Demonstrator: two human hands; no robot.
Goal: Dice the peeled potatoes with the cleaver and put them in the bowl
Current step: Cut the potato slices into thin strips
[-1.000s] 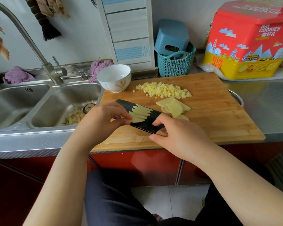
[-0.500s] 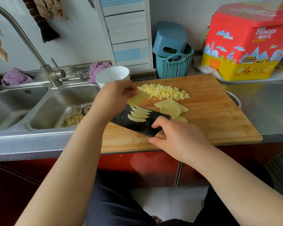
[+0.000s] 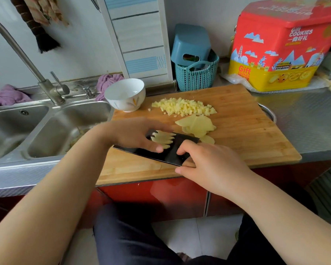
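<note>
The potato is at three stages at once. A heap of finished dice point(image 3: 183, 108) lies on the far part of the cutting board point(image 3: 246, 131), just right of the white bowl point(image 3: 125, 94), which stands at the board's far left corner and looks empty inside. Nearer, a loose stack of flat slices point(image 3: 197, 125) waits on the board, and a fan of further slices point(image 3: 163, 139) lies on the flat of the black cleaver point(image 3: 161, 152), whose blade rests broadside on the board. So the work seems roughly midway: one batch is diced but not yet moved to the bowl, and both lots of slices still need cutting into strips and cubes before anything is scooped across.

The left hand point(image 3: 136, 135) reaches in from the sink side, palm down over the blade, its fingers curved around the near end of the fanned slices; whether the grip is actually pinching a slice or only touching them cannot be told. The right hand point(image 3: 208, 165) is at the cleaver's handle end, fingers curled around it, with the forefinger laid forward on the blade. Its grip hides the handle itself.

The board sits on a steel tabletop point(image 3: 304, 115) beside a double sink point(image 3: 52, 129).
</note>
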